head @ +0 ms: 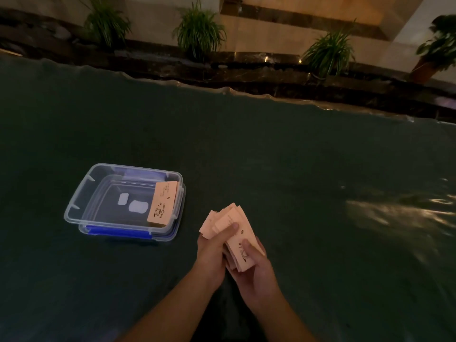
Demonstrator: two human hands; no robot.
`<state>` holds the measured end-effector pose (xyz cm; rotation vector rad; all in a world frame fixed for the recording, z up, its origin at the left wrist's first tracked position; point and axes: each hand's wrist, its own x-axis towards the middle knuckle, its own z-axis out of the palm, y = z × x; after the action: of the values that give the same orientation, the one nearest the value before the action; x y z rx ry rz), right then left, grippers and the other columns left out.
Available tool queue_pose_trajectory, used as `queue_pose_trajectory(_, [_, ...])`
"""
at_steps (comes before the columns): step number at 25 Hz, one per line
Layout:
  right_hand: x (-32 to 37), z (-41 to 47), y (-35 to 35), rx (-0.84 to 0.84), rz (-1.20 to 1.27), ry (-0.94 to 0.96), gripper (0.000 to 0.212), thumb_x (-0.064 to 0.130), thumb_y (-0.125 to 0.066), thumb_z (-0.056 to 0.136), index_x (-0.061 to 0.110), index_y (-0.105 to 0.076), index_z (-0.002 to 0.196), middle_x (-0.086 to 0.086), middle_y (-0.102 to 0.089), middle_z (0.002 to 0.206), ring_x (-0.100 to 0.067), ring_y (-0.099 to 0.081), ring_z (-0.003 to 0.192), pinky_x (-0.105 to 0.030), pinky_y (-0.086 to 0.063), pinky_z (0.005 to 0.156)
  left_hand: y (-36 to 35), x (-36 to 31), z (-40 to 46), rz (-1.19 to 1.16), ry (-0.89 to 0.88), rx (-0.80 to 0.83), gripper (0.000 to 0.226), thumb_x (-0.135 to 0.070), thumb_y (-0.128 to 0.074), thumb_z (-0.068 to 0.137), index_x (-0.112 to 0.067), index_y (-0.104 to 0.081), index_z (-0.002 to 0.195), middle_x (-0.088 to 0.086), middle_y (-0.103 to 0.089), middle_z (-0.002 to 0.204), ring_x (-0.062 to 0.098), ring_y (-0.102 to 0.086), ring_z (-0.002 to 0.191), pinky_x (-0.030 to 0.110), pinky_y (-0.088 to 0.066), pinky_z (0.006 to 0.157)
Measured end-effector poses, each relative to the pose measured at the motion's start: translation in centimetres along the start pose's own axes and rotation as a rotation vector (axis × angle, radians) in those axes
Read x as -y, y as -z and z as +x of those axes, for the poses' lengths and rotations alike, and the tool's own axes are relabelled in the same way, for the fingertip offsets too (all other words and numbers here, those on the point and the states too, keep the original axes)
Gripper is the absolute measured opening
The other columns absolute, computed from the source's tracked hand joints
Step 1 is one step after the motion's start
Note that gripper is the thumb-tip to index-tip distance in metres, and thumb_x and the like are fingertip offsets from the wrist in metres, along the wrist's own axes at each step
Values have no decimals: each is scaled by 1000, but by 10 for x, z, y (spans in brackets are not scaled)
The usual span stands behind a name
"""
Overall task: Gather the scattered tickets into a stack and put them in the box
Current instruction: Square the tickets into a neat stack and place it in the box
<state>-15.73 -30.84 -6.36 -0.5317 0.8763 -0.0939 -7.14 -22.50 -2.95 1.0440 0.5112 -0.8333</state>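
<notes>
A clear plastic box with blue clasps sits on the dark green tablecloth, left of centre. A stack of pale orange tickets with a coffee-cup print leans against the box's right inner wall. Just right of the box, both hands hold a loose, uneven bundle of the same tickets above the cloth. My left hand grips the bundle from the left with its thumb on top. My right hand cups the near end from below, thumb pressed on the top ticket.
The dark green cloth covers the whole table; its far edge is wavy. Beyond it runs a dark marble ledge with several potted green plants. Two white labels show through the box's bottom.
</notes>
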Motion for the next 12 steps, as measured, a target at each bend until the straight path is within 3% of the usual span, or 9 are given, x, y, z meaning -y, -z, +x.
queue_pose_trajectory(3, [2,-9,10,56,-237,-7,72,10,-87,79,19,-59,145,-15,-77,132,-37,-72,126,-60,-53,111,12,-9,1,104,67,109,51,-2,-79,80,-17,-69,127,16,-78,116,38,-69,114,60,-54,99])
queue_pose_trajectory(7, [24,-13,12,158,-701,-4,73,-6,-82,76,28,-63,138,-6,-81,125,-29,-77,117,-58,-59,104,31,-30,4,463,76,327,69,5,-73,78,-23,-56,139,14,-71,128,34,-66,121,61,-50,105])
queue_pose_trajectory(10, [35,-5,0,200,-976,64,78,-9,-84,69,22,-64,137,-2,-82,122,-20,-77,116,-43,-61,101,30,-40,-1,761,-2,391,98,-7,-82,62,-24,-36,147,4,-65,133,19,-65,122,42,-56,101])
queue_pose_trajectory(12, [39,-1,-10,183,-1025,129,80,-14,-86,65,17,-65,136,-3,-82,121,-20,-77,117,-34,-63,94,26,-45,-5,880,-106,412,104,-12,-92,61,-25,-33,146,-4,-65,131,5,-67,116,25,-57,93])
